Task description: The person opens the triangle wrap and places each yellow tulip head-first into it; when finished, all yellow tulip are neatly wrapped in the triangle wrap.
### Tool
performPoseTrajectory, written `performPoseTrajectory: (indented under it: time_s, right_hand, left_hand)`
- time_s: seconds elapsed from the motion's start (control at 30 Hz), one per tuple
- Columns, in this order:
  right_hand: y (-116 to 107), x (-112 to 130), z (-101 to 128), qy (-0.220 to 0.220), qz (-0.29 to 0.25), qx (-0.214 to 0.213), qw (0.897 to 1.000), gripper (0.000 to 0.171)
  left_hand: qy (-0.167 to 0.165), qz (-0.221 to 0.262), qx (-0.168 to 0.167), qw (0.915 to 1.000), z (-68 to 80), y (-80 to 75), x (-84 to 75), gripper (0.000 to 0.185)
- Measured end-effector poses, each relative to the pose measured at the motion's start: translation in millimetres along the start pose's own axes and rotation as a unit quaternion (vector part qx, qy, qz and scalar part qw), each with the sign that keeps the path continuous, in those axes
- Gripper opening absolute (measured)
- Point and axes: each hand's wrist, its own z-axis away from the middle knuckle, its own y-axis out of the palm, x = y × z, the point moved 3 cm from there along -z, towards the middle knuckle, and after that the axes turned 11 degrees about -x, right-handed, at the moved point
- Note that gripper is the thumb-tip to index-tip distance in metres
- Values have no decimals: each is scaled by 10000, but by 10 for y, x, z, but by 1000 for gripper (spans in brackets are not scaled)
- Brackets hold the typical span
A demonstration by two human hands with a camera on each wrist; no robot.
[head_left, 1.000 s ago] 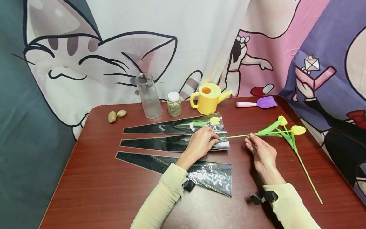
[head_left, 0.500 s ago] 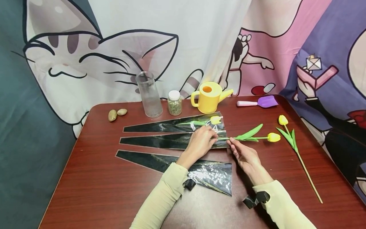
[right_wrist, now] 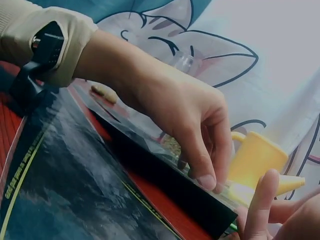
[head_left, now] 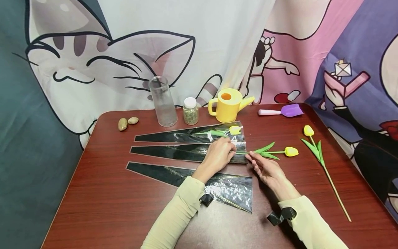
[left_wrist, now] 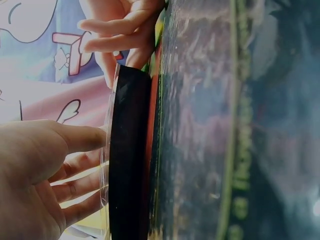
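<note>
A yellow tulip (head_left: 291,151) with green leaves lies across the open right end of the middle black-backed clear flower sleeve (head_left: 168,152), its stem running inside. My right hand (head_left: 269,170) pinches the stem at the sleeve's mouth. Over that same sleeve, my left hand (head_left: 217,154) holds the clear film near the mouth; in the left wrist view its thumb and fingers pinch the film edge (left_wrist: 104,175). The back sleeve (head_left: 161,137) has another yellow tulip (head_left: 235,130) inside. Nearest me lies a flat front sleeve (head_left: 231,190).
A third tulip (head_left: 329,180) lies at the right. Along the back stand a glass vase (head_left: 163,103), a white-lidded jar (head_left: 190,112) and a yellow watering can (head_left: 228,107). A purple shovel (head_left: 291,110) lies back right, and two stones (head_left: 123,124) back left.
My right hand has moved left to the sleeve's mouth, and the tulip has slid left with its stem further into the sleeve. My left hand keeps its place.
</note>
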Motion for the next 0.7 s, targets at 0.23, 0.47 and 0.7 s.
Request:
performPoseTrajectory:
  time_s: [0.23, 0.47, 0.7]
  right_hand:
    - [-133, 159, 81, -1005, 930, 364, 9899, 13]
    - [-377, 694, 232, -3602, 2858, 854, 8839, 28]
    - [-597, 1094, 205, -6031, 5232, -143, 6019, 21]
  left_hand:
    - [-41, 70, -17, 10000, -2, -1, -15, 7]
    - [-71, 193, -44, 9998, -16, -10, -19, 9]
    - [-39, 172, -89, 9998, -10, -21, -12, 10]
